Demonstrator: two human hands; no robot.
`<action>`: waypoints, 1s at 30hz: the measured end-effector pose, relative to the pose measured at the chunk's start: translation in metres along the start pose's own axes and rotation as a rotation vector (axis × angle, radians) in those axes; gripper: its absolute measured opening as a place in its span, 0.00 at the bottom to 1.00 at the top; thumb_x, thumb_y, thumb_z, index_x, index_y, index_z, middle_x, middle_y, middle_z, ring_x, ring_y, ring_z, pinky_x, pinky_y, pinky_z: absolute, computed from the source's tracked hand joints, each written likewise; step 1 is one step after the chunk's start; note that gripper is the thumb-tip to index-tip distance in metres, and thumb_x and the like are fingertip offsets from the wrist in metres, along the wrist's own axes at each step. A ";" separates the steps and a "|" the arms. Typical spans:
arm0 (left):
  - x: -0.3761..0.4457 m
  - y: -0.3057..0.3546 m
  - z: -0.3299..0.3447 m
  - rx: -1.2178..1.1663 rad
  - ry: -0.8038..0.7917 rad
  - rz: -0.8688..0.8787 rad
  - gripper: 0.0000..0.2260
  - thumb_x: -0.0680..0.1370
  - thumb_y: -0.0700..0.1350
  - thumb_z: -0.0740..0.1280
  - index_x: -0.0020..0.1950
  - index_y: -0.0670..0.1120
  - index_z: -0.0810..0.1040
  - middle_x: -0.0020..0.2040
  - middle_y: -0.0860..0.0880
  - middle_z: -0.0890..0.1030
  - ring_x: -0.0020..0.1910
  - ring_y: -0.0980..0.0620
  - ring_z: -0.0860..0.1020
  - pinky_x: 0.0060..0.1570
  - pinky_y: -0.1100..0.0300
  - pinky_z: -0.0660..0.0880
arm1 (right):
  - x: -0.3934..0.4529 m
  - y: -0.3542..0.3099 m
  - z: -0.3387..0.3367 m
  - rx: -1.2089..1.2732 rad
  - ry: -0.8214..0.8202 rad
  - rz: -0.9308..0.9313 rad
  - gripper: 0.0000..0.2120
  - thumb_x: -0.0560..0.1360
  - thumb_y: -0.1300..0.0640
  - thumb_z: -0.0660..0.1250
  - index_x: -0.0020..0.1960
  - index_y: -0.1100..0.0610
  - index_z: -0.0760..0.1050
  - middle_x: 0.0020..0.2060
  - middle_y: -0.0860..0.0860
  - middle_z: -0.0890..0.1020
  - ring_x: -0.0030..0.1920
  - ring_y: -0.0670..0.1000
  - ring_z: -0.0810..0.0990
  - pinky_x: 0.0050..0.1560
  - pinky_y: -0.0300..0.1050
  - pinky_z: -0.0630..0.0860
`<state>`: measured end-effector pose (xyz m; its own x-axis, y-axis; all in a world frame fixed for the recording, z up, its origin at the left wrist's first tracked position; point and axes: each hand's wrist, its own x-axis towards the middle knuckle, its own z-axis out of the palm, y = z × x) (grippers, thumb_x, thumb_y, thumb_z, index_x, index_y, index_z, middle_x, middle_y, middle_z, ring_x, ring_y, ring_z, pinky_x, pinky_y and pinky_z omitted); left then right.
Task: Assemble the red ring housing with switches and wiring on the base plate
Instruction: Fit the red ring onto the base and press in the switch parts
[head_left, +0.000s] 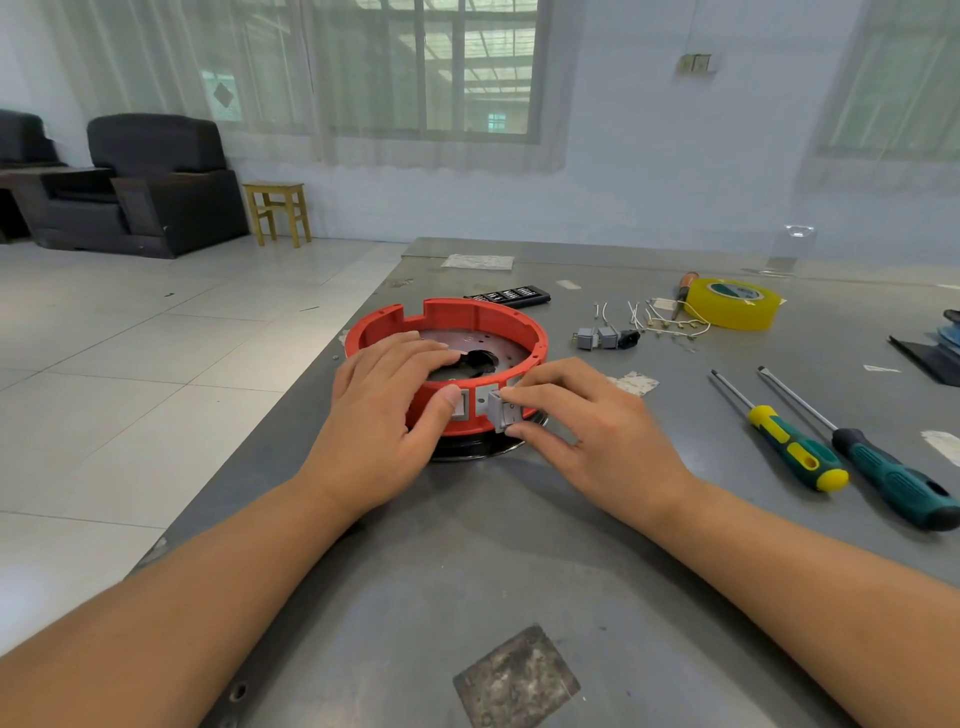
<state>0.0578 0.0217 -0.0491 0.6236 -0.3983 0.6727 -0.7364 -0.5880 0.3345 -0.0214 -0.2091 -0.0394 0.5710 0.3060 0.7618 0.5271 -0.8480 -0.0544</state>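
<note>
The red ring housing (457, 317) sits on a round dark base plate (467, 448) near the table's left edge. My left hand (384, 410) grips the ring's near wall, fingers inside, thumb on a grey switch (460, 402) seated in the wall. My right hand (582, 421) pinches a second grey switch (501, 410) at the opening just to the right of the first; it sits tilted against the wall. Two more grey switches (597, 339) and a black socket (628, 339) lie to the right, beside several short white wires (660, 319).
Two screwdrivers lie at the right: one yellow-and-green (795, 449), one dark green (893, 478). A yellow tape roll (732, 304) and a black bit case (511, 296) sit farther back. The grey table (519, 545) drops off at its left edge (249, 467).
</note>
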 end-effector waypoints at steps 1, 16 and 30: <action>0.000 -0.002 0.001 0.011 -0.018 0.004 0.18 0.84 0.55 0.59 0.70 0.53 0.79 0.69 0.57 0.78 0.76 0.55 0.67 0.75 0.59 0.52 | 0.000 0.000 0.001 -0.023 -0.001 -0.023 0.14 0.76 0.59 0.76 0.60 0.60 0.83 0.54 0.54 0.83 0.53 0.51 0.82 0.54 0.42 0.79; 0.000 -0.004 0.002 0.032 -0.054 0.031 0.17 0.85 0.54 0.58 0.69 0.56 0.81 0.63 0.59 0.82 0.68 0.54 0.74 0.73 0.48 0.61 | 0.005 0.004 0.012 -0.103 0.022 -0.110 0.11 0.77 0.58 0.75 0.58 0.60 0.82 0.52 0.54 0.82 0.50 0.53 0.81 0.52 0.42 0.77; 0.000 0.001 0.005 0.011 -0.033 0.012 0.18 0.82 0.61 0.58 0.64 0.57 0.82 0.59 0.61 0.82 0.67 0.55 0.74 0.73 0.44 0.61 | 0.010 0.004 0.018 -0.129 0.010 -0.083 0.10 0.77 0.56 0.75 0.57 0.59 0.83 0.50 0.54 0.82 0.47 0.54 0.82 0.44 0.47 0.79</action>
<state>0.0587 0.0180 -0.0519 0.6232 -0.4284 0.6543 -0.7412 -0.5905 0.3193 -0.0020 -0.2012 -0.0438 0.5222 0.3740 0.7664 0.4870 -0.8685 0.0920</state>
